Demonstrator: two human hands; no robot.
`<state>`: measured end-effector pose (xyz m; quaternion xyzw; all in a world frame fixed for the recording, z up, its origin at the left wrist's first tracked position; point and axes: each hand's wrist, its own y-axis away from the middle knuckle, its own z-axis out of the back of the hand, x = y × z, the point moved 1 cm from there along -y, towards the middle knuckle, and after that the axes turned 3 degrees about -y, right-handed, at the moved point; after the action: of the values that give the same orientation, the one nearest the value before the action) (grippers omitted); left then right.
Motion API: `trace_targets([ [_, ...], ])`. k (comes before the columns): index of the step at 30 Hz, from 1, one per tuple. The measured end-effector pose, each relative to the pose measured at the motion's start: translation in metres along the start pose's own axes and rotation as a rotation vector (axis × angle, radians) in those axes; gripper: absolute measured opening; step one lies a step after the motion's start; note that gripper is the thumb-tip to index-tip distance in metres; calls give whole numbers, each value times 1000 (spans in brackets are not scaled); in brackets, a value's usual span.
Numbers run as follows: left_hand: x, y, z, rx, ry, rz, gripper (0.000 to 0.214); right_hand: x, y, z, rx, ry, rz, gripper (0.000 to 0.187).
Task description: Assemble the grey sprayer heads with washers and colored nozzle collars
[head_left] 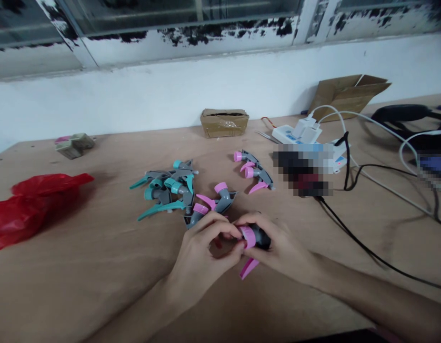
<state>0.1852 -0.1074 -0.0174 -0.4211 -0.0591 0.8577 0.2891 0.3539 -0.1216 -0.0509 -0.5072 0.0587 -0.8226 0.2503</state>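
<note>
In my right hand (277,240) is a grey trigger sprayer head (260,237) with a pink collar and a pink trigger pointing down toward me. My left hand (209,247) is closed in a pinch, thumb and fingertips touching the collar's open end; anything between them is too small to make out. Just beyond my left hand lie grey-and-pink sprayer heads (224,201). A cluster of grey-and-teal sprayer heads (185,193) is piled to their left. Two more pink-collared sprayer heads (260,177) rest farther back to the right.
A crumpled red plastic bag (38,202) lies at left. Small cardboard boxes (225,125) stand near the wall, with a larger open carton (345,97) at back right. A white power strip (286,134) with plugs and trailing cables (363,252) occupies the right side.
</note>
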Motion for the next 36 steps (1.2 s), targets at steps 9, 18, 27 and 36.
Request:
trace_targets([
  [9,0,0,2,-7,23,46,4,6,-3,10,-111,421,172,28],
  [18,-4,2,4,-5,-53,-66,12,12,-3,13,-168,557,223,25],
  [27,-9,2,9,-41,-352,-526,23,11,-7,15,-64,238,167,26],
  [36,-5,5,8,-32,-474,-628,31,4,-7,15,-57,231,276,33],
])
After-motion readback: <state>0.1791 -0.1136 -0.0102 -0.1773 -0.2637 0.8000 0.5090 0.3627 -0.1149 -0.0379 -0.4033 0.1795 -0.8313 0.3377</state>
